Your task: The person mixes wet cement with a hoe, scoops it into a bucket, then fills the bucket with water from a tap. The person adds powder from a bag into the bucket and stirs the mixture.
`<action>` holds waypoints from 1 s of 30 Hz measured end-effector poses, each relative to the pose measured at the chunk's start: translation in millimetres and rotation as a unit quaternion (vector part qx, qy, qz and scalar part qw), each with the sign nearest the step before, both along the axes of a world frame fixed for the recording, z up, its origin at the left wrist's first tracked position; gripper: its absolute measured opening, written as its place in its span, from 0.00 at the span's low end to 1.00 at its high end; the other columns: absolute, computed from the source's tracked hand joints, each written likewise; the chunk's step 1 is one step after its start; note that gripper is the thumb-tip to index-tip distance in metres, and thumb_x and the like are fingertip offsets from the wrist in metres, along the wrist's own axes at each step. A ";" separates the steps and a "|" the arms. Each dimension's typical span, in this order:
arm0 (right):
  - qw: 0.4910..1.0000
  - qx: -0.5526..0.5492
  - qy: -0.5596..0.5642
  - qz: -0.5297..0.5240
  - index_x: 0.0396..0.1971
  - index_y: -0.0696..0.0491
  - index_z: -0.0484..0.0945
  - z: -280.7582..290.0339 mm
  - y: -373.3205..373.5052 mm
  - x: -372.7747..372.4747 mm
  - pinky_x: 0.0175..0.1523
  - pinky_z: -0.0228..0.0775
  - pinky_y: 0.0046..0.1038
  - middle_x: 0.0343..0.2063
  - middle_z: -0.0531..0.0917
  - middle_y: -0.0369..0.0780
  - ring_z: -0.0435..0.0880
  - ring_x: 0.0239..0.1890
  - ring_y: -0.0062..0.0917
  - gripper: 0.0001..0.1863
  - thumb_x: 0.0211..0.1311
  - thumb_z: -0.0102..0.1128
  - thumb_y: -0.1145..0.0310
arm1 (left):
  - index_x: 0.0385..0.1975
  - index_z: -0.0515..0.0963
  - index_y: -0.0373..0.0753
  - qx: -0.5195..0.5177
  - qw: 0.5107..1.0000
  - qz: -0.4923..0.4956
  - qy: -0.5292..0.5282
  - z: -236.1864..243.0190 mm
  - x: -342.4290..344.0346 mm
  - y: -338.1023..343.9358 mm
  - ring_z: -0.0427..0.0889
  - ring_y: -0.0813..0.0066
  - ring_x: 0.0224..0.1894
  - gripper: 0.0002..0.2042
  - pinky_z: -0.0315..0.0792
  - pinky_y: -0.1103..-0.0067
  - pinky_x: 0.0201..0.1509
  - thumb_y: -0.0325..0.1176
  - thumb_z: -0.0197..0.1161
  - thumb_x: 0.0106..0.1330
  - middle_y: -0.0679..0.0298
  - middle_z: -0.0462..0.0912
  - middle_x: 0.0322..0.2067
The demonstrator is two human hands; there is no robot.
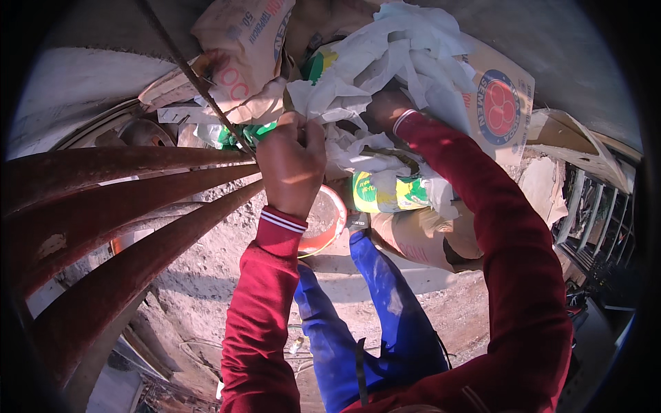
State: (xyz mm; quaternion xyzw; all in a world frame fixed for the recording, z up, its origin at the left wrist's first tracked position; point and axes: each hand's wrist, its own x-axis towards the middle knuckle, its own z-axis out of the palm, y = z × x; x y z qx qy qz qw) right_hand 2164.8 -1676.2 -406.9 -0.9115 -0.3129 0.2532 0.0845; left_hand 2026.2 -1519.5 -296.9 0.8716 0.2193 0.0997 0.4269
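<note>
My left hand is closed in a fist just left of a torn, crumpled white sheet. What its fingers grip is hidden. Beneath the loose folds of that sheet reaches my right hand, in shadow, with its fingers out of sight. Below them lies a yellow and green sack, partly covered by white scraps. A brown paper sack rests nearer to me. Further back, a printed paper sack stands on the right and another paper sack on the left.
Thick reddish-brown bars run in from the left, with a thin rod crossing above them. An orange-rimmed bucket stands on the dusty ground by my feet. At the right is a metal rack.
</note>
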 end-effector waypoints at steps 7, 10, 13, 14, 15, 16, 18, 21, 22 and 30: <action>0.997 0.029 -0.023 0.070 0.47 0.49 0.83 -82.6 -42.1 -0.6 0.57 0.72 0.40 0.46 0.84 0.46 0.82 0.51 0.39 0.21 0.57 0.60 0.54 | 0.23 0.74 0.32 -0.048 0.999 0.003 0.024 0.1 0.9 -8.8 0.79 0.53 0.18 0.10 0.69 0.69 0.24 0.30 0.61 0.64 0.51 0.77 0.16; 0.990 -0.056 0.060 0.114 0.42 0.49 0.84 -75.1 -2.9 -5.7 0.52 0.75 0.40 0.41 0.86 0.44 0.84 0.47 0.40 0.18 0.54 0.61 0.55 | 0.23 0.74 0.32 -0.038 0.998 0.028 0.032 -6.1 -11.4 5.2 0.79 0.56 0.17 0.10 0.69 0.69 0.24 0.30 0.61 0.64 0.52 0.77 0.15; 0.993 -0.037 0.028 0.111 0.38 0.48 0.84 -116.0 -32.8 2.1 0.49 0.77 0.40 0.38 0.87 0.43 0.85 0.43 0.40 0.17 0.49 0.65 0.56 | 0.23 0.75 0.32 -0.061 0.998 0.015 0.019 -11.0 -4.4 -3.8 0.79 0.59 0.17 0.10 0.69 0.70 0.23 0.30 0.62 0.63 0.53 0.77 0.15; 0.986 -0.045 0.015 0.163 0.37 0.49 0.84 -118.1 -36.3 0.7 0.48 0.77 0.40 0.37 0.87 0.44 0.86 0.42 0.40 0.16 0.47 0.66 0.58 | 0.23 0.75 0.32 -0.072 0.997 0.021 0.014 -8.0 -2.8 -0.7 0.79 0.59 0.17 0.10 0.68 0.70 0.23 0.30 0.62 0.63 0.53 0.77 0.15; 0.977 -0.063 0.000 0.204 0.36 0.49 0.85 -121.0 -57.2 2.3 0.48 0.77 0.40 0.37 0.87 0.44 0.86 0.40 0.40 0.16 0.46 0.67 0.59 | 0.23 0.75 0.32 -0.093 0.996 0.016 0.006 -4.8 1.0 -5.9 0.78 0.60 0.16 0.09 0.68 0.71 0.23 0.30 0.62 0.63 0.53 0.77 0.15; 0.985 -0.030 -0.020 0.170 0.36 0.49 0.85 -145.0 -72.5 1.9 0.46 0.77 0.40 0.34 0.86 0.45 0.86 0.37 0.41 0.20 0.39 0.72 0.59 | 0.23 0.75 0.32 -0.083 0.996 0.010 0.003 -4.5 2.4 -12.3 0.76 0.62 0.15 0.09 0.67 0.72 0.22 0.30 0.62 0.63 0.55 0.76 0.13; 0.997 0.047 0.051 0.034 0.36 0.49 0.84 -101.4 6.8 -26.9 0.43 0.77 0.40 0.33 0.86 0.44 0.85 0.35 0.40 0.16 0.44 0.69 0.61 | 0.23 0.75 0.32 -0.022 0.998 0.050 0.037 -10.6 -23.3 10.8 0.75 0.64 0.14 0.10 0.67 0.72 0.22 0.30 0.62 0.63 0.56 0.75 0.13; 0.991 0.087 0.012 0.102 0.38 0.52 0.82 -145.1 -68.3 -2.3 0.40 0.75 0.42 0.32 0.84 0.46 0.84 0.34 0.41 0.13 0.55 0.62 0.63 | 0.23 0.76 0.31 -0.069 0.997 0.015 0.013 -3.9 1.2 -12.4 0.71 0.78 0.16 0.10 0.64 0.78 0.22 0.30 0.62 0.64 0.61 0.77 0.14; 0.983 0.065 0.043 0.168 0.38 0.54 0.81 -160.2 -97.4 3.4 0.44 0.75 0.42 0.35 0.84 0.48 0.84 0.37 0.42 0.13 0.58 0.60 0.62 | 0.23 0.76 0.31 -0.087 0.996 0.010 0.009 0.1 5.1 -18.4 0.70 0.84 0.17 0.10 0.63 0.81 0.22 0.29 0.63 0.65 0.63 0.78 0.15; 0.949 0.029 -0.049 0.311 0.35 0.52 0.83 -120.9 -75.7 -18.6 0.42 0.75 0.41 0.35 0.84 0.43 0.84 0.40 0.35 0.10 0.61 0.53 0.68 | 0.22 0.75 0.31 -0.056 0.998 0.027 0.019 0.7 4.0 -12.9 0.73 0.70 0.14 0.10 0.67 0.74 0.22 0.30 0.63 0.63 0.58 0.76 0.13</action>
